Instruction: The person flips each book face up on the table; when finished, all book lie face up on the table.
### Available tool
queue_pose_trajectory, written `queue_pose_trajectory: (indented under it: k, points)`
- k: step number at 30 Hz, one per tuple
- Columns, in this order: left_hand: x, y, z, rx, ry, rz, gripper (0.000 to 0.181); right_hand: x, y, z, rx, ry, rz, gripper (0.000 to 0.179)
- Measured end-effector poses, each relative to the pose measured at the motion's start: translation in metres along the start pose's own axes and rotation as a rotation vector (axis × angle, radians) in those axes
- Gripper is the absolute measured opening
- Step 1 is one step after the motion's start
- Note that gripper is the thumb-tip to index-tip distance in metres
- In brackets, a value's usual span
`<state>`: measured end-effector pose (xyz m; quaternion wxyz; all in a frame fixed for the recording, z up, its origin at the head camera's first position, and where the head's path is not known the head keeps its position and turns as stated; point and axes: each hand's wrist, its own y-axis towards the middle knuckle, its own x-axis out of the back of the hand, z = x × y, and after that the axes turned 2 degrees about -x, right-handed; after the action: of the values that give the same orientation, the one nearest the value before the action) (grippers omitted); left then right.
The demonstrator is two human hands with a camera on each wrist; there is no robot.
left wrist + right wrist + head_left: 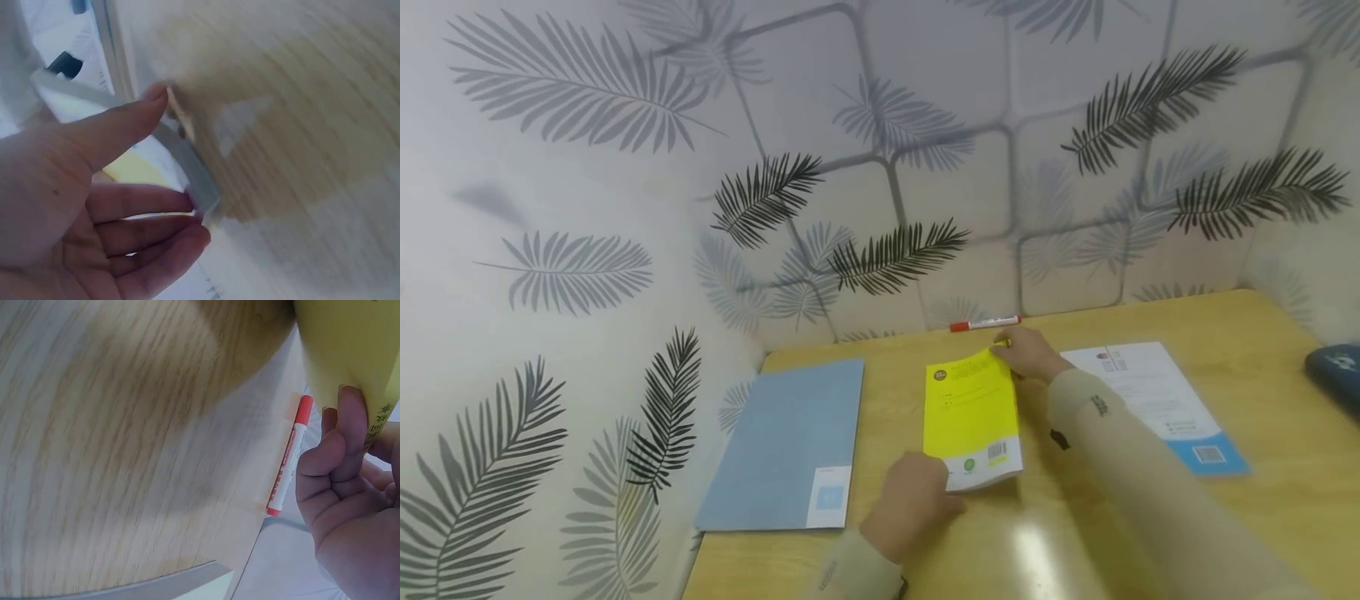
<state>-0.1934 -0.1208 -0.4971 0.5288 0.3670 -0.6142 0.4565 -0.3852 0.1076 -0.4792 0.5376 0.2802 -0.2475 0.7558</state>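
A yellow book [972, 400] with a white band along its near end is on the wooden table, its far right corner raised. My right hand [1030, 354] pinches that corner. In the right wrist view, the fingers [353, 419] of this hand curl against the yellow cover [350, 347]. At the book's near left corner is my left hand [913, 500]. The left wrist view shows its thumb [134, 122] against the book's edge [187, 162], with the other fingers round the corner.
A grey-blue folder or book [793, 433] lies to the left. On the right lies a white and blue book [1157, 400], partly behind my right forearm. A red-capped marker [987, 323] rests by the wall. A dark case [1337, 375] sits at the far right.
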Motion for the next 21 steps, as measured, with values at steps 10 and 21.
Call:
queue_pose_trajectory:
  k: [10, 21]
  points:
    - [-0.002, 0.003, -0.001, -0.005, 0.0, -0.095, 0.037, -0.004, 0.002, -0.003, -0.039, 0.09, -0.011, 0.041]
    - [0.003, -0.014, 0.008, -0.058, -0.293, -0.287, 0.083, -0.008, -0.003, -0.004, -0.062, 0.385, 0.019, 0.068]
